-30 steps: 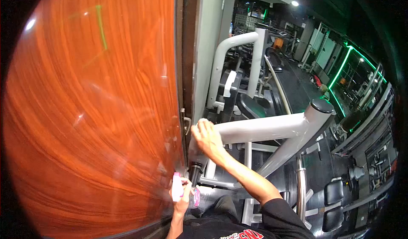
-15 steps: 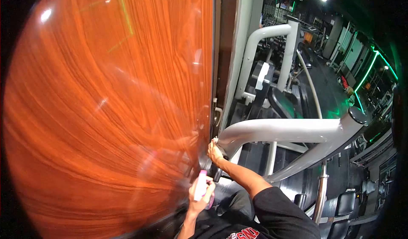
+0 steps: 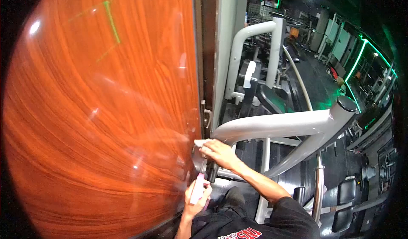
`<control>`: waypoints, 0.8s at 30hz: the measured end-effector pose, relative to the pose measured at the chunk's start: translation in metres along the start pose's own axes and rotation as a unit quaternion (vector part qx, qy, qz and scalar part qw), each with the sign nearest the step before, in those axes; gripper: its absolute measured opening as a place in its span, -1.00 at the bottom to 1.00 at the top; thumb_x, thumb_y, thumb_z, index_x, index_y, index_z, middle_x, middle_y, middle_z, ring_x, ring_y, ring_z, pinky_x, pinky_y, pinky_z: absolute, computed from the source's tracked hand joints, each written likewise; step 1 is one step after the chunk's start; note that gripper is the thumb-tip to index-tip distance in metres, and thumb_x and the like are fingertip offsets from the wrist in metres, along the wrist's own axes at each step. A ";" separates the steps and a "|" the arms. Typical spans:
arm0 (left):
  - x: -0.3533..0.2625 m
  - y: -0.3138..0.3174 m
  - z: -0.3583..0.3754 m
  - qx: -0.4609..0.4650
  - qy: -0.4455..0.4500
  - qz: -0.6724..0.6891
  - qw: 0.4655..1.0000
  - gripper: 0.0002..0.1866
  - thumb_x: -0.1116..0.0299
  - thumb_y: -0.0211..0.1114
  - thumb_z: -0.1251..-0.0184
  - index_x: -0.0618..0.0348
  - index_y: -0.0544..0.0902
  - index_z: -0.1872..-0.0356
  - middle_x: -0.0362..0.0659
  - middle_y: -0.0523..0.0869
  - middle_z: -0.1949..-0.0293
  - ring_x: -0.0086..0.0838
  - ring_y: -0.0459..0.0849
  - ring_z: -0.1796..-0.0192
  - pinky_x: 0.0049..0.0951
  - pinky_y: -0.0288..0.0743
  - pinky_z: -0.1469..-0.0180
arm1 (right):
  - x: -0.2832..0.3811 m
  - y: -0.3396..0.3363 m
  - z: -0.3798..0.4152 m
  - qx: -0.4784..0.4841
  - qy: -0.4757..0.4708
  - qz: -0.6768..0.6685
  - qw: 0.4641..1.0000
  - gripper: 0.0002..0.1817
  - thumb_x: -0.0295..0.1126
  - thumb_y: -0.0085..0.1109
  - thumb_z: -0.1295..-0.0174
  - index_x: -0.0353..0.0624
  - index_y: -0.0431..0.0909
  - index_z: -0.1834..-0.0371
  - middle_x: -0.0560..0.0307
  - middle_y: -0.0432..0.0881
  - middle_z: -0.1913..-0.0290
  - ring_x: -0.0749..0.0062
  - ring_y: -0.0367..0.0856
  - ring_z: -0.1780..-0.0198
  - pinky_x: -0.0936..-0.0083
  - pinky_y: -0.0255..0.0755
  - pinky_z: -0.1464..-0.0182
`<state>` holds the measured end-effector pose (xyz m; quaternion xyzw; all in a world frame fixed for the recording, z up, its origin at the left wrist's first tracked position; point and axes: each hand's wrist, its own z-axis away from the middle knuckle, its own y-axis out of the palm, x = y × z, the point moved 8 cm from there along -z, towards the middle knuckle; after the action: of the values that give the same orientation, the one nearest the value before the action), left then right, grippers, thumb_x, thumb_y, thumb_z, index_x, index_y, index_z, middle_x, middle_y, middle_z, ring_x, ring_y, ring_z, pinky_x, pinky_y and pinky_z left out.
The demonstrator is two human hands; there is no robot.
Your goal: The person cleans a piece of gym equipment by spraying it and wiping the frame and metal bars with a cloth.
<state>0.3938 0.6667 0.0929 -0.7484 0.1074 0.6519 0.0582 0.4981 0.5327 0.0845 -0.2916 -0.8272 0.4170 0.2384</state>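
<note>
My left hand (image 3: 196, 200) is closed around a white-and-pink spray bottle (image 3: 197, 189), its pink tip pointing away from me. Ahead of it and slightly right, my right hand (image 3: 221, 153) pinches a crumpled white cloth (image 3: 202, 142). The hand is at the near end of a thick silver-grey machine tube (image 3: 272, 123), beside the glossy wood-grain door (image 3: 106, 111). A black grip (image 3: 212, 173) sits just below my right hand, partly hidden by it.
A metal door handle (image 3: 207, 118) is beyond my hands. Another grey frame (image 3: 275, 48) stands farther back, with a black pad (image 3: 272, 99) near it. Black seat pads (image 3: 346, 191) and a chrome post (image 3: 318, 188) are at the lower right.
My right hand has come off the near side of the tube end and moved left toward the door, showing the white cloth. The spray bottle stays in my left hand. The view has shifted slightly right.
</note>
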 end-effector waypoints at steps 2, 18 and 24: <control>-0.002 0.000 0.000 -0.003 0.001 -0.006 1.000 -0.82 0.55 0.28 -0.24 0.28 0.53 0.16 -0.22 0.61 0.46 -0.63 0.60 0.53 -0.62 0.49 0.48 | 0.016 -0.114 -0.017 -0.124 0.082 -0.092 0.985 -0.72 -0.45 0.10 -0.24 -0.13 0.54 -0.02 -0.01 0.57 -0.04 0.21 0.59 -0.01 0.43 0.50 -0.04; -0.015 0.007 -0.007 0.031 0.015 0.012 0.999 -0.87 0.59 0.22 -0.26 0.34 0.50 0.20 -0.16 0.57 0.42 -0.58 0.58 0.50 -0.56 0.50 0.41 | -0.024 -0.152 0.051 -0.300 0.228 0.250 0.892 -0.33 -0.72 0.06 0.16 -0.02 0.53 -0.15 -0.10 0.48 -0.23 0.07 0.40 -0.31 0.08 0.12 -0.40; -0.017 0.014 0.001 0.024 0.011 0.019 0.999 -0.87 0.53 0.23 -0.26 0.27 0.52 0.20 -0.21 0.58 0.42 -0.61 0.55 0.51 -0.58 0.47 0.42 | -0.014 -0.100 0.046 -0.266 0.162 0.147 0.939 -0.54 -0.65 0.08 -0.03 -0.01 0.60 -0.03 -0.09 0.49 -0.21 0.08 0.45 -0.27 0.12 0.31 -0.30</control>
<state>0.3870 0.6553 0.1105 -0.7517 0.1376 0.6420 0.0623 0.4504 0.4492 0.1402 -0.5267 -0.8057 0.1592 0.2193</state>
